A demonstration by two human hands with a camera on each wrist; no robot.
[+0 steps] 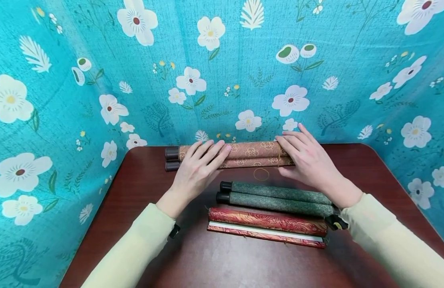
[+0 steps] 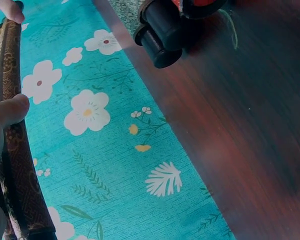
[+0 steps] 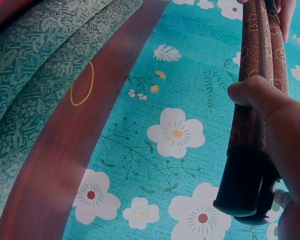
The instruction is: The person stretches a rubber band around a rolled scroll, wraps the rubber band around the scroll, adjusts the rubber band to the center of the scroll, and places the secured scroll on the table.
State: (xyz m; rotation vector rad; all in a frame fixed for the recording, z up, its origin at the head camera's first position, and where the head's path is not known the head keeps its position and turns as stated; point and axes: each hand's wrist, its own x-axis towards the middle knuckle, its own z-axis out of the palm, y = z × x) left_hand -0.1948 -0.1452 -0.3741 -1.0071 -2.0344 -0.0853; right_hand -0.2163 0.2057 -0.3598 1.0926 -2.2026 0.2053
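Observation:
A brown scroll [image 1: 252, 151] with gold flower patterns, rolled from both ends into two parallel rolls, lies across the far side of the table. Dark knobs [image 1: 172, 153] stick out at its left end. My left hand [image 1: 197, 170] grips its left part, fingers over the top; in the left wrist view the thumb [image 2: 12, 109] presses its side. Near the right end my right hand [image 1: 311, 162] holds the scroll, and its thumb [image 3: 257, 92] shows in the right wrist view. A thin rubber band [image 1: 279, 156] circles the rolls beside the right fingers.
A loose yellow rubber band [image 1: 255, 176] lies just in front of the brown scroll. Nearer are a green double-rolled scroll [image 1: 279, 197] and a red-and-gold one [image 1: 266, 221]. Flowered turquoise cloth [image 1: 229, 80] hangs around the dark red table [image 1: 142, 192].

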